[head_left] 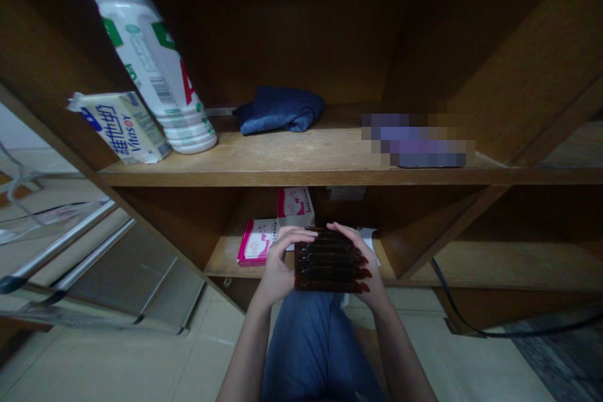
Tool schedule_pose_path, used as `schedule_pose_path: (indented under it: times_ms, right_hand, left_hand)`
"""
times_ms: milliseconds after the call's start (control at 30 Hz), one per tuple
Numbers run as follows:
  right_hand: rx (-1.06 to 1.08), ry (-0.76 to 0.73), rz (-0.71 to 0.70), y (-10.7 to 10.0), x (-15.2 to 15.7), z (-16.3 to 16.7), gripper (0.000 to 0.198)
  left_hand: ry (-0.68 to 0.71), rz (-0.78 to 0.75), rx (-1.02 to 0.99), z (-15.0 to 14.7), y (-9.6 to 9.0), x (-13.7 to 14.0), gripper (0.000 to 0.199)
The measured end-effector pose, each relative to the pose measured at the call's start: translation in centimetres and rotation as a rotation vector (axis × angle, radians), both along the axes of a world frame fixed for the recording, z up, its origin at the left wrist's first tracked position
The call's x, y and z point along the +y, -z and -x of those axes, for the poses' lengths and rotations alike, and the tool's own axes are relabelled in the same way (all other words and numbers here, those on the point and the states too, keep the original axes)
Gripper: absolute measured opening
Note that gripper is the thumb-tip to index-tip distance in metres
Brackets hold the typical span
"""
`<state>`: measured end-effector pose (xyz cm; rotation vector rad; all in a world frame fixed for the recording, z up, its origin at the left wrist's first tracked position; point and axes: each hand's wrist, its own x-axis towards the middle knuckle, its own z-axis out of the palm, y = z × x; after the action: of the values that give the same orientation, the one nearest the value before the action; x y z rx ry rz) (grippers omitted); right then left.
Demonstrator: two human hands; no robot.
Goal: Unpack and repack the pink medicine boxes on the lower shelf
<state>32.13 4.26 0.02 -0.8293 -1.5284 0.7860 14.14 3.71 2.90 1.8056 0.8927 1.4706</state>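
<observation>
Between both palms I hold a block of dark brown plastic ampoules [327, 260], several of them side by side in a row with their twist-off tabs toward the right. My left hand [281, 264] grips its left end, fingers over the top and thumb below. On the right end, my right hand [365, 257] is closed around the tabs. The block is above my knees, in front of the lower shelf. Behind my left hand lie a pink and white box [257, 242] and a second pink and white box [294, 203].
On the upper shelf [330, 157] are a white bottle [155, 69], a Vitasoy carton [125, 129], a folded blue cloth [282, 110] and a pixelated purple item [414, 141]. A metal-railed rack [117, 264] stands at left. A black cable [471, 320] hangs at right.
</observation>
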Motion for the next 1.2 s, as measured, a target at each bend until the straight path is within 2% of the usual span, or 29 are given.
schedule_pose_path:
  times_ms: [100,200,267,433,533,633,800,1000,1100,1200]
  right_hand:
    - [0.029,-0.041,0.084,0.2,-0.1,0.0,0.046]
    - [0.02,-0.077,0.14,0.5,-0.3,-0.2,0.066]
    - [0.033,-0.085,0.202,0.8,-0.3,-0.2,0.07]
    - [0.222,-0.21,0.429,0.9,0.1,0.4,0.056]
    - [0.281,-0.189,0.519,0.6,0.5,0.8,0.043]
    - [0.281,-0.183,0.562,0.7,0.8,0.9,0.041]
    - [0.261,-0.25,0.557,1.5,1.0,0.6,0.046]
    - [0.126,-0.291,0.488,1.9,1.0,-0.4,0.05]
    - [0.01,-0.308,0.438,1.7,0.6,-1.5,0.053]
    - [-0.138,-0.281,0.343,1.3,0.0,-2.7,0.054]
  left_hand:
    - [0.039,0.047,0.002,0.1,0.6,-0.1,0.031]
    - [-0.002,0.226,-0.06,0.0,1.4,-0.1,0.049]
    - [-0.048,0.362,-0.123,-0.3,1.7,0.0,0.056]
    - [-0.048,0.58,-0.246,-1.3,1.2,0.4,0.047]
    - [-0.042,0.658,-0.278,-1.5,1.5,0.6,0.042]
    - [-0.037,0.699,-0.301,-1.6,2.2,0.6,0.042]
    - [-0.041,0.684,-0.339,-1.6,2.7,0.4,0.047]
    - [-0.013,0.595,-0.291,-1.3,2.4,0.1,0.051]
    - [0.048,0.568,-0.28,-1.0,2.4,-0.3,0.056]
    - [0.169,0.586,-0.274,-0.7,2.6,-0.8,0.063]
